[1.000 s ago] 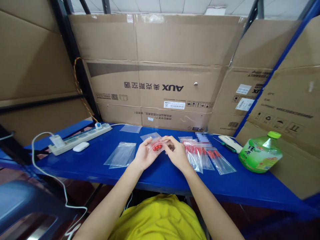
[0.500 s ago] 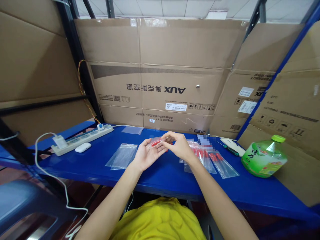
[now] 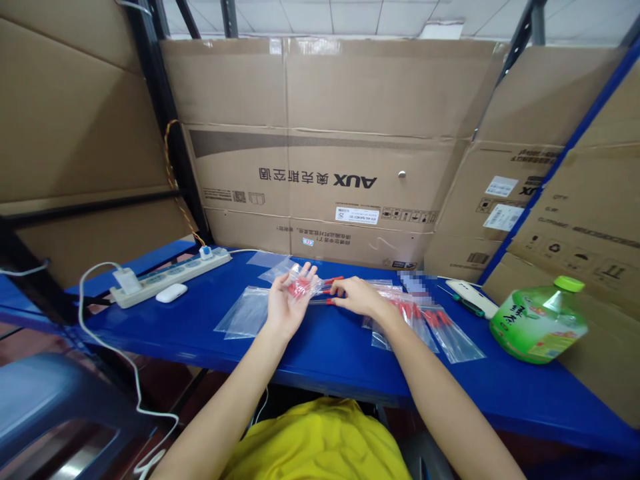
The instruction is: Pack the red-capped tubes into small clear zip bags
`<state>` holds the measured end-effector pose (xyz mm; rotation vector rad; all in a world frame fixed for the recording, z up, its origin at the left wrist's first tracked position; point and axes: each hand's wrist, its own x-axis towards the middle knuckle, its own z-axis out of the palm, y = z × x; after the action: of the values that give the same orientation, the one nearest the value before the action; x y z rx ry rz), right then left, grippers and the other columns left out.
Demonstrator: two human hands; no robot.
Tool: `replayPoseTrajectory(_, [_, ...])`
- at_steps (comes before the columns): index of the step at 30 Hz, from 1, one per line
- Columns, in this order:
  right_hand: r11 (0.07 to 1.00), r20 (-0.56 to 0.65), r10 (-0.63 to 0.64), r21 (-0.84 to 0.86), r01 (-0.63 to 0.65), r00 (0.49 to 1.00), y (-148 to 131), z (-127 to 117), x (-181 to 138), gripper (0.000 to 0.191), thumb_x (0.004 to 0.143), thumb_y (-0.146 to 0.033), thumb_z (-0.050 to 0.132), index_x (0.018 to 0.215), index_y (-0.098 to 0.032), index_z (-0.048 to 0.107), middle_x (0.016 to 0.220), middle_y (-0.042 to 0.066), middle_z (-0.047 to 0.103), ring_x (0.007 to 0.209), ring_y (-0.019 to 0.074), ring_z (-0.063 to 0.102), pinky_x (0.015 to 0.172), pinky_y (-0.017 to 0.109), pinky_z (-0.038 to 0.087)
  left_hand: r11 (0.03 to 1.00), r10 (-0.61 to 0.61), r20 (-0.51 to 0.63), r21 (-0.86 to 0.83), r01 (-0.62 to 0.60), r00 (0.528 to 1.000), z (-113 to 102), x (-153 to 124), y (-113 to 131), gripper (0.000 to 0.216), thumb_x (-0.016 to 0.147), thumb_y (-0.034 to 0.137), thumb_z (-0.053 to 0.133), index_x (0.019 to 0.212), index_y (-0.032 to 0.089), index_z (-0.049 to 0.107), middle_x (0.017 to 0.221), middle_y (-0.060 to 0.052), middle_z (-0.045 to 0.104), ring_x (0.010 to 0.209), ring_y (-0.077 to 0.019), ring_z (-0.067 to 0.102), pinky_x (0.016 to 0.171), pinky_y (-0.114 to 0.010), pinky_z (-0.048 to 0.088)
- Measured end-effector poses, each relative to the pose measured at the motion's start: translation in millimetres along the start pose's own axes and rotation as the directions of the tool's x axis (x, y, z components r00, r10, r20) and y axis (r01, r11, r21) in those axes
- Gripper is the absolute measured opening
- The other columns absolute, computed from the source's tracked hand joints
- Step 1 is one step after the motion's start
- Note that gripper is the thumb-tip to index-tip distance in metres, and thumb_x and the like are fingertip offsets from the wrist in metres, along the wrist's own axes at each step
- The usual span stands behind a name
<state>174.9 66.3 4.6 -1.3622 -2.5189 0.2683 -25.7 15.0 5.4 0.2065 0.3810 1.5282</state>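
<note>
My left hand (image 3: 287,310) is palm up at the middle of the blue table (image 3: 330,363). Across its palm and fingers lies a clear zip bag (image 3: 303,287) with red pieces inside. To its right, my right hand (image 3: 357,295) reaches down with bent fingers and thumb at the red end of a thin rod (image 3: 329,302). Other thin rods with red ends (image 3: 339,279) lie alongside, partly hidden by my hands. Right of that hand, several clear bags holding red-ended pieces (image 3: 415,313) overlap. Flat clear zip bags (image 3: 243,312) lie left of my left hand.
A white power strip (image 3: 170,277) with a plugged-in charger and a small white case (image 3: 171,293) stand at the left. A green bottle (image 3: 540,320) and a green-and-black tool (image 3: 467,305) are on the right. Cardboard sheets (image 3: 320,153) wall the back.
My hands have moved apart. My left hand has kept the bag and turned its fingers upward; my right hand has left the bag and lowered to the red-ended rods. The view has shifted slightly.
</note>
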Motion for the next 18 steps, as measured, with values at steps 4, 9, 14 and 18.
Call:
replayPoseTrajectory(4, [0.995,0.023,0.032,-0.098,-0.029,0.999,-4,12,-2,0.017,0.089,-0.024,0.074,0.105,-0.025,0.078,0.110,0.006,0.080,0.103,0.0245,0.073,0.082,0.028,0.048,0.992,0.083,-0.047,-0.086,-0.087,0.995,-4,1,3,0.032,0.094,0.016,0.051,0.124,0.016,0.061,0.146,-0.017,0.066,0.135,-0.0299,0.065,0.096,-0.039,0.064])
replayPoseTrajectory(9, [0.993,-0.002,-0.004,-0.120,0.004,1.000,-6,13,-4,0.017,0.086,-0.022,0.074,0.102,-0.024,0.079,0.109,0.008,0.080,0.102,0.0253,0.074,0.087,0.030,0.049,0.978,0.127,-0.086,-0.156,-0.140,0.988,-6,2,5,0.040,0.093,0.016,0.049,0.132,0.015,0.057,0.143,-0.018,0.067,0.135,-0.0299,0.065,0.096,-0.040,0.064])
replayPoseTrajectory(14, [0.994,-0.083,-0.062,-0.099,0.054,0.995,-3,16,-5,0.008,0.086,-0.016,0.070,0.086,-0.021,0.076,0.102,0.009,0.079,0.094,0.0245,0.073,0.082,0.030,0.049,0.966,0.153,-0.086,-0.199,-0.168,0.984,-8,4,7,0.044,0.091,0.018,0.050,0.135,0.012,0.054,0.143,-0.020,0.066,0.136,-0.0324,0.063,0.097,-0.039,0.064])
replayPoseTrajectory(18, [0.986,-0.259,-0.099,0.102,0.130,0.961,3,13,-8,0.015,0.084,-0.011,0.066,0.094,-0.020,0.071,0.093,0.004,0.077,0.079,0.0182,0.070,0.074,0.027,0.048,0.954,0.185,-0.091,-0.224,-0.201,0.978,-7,4,9,0.041,0.091,0.018,0.050,0.132,0.012,0.054,0.142,-0.020,0.067,0.138,-0.0321,0.062,0.094,-0.038,0.064])
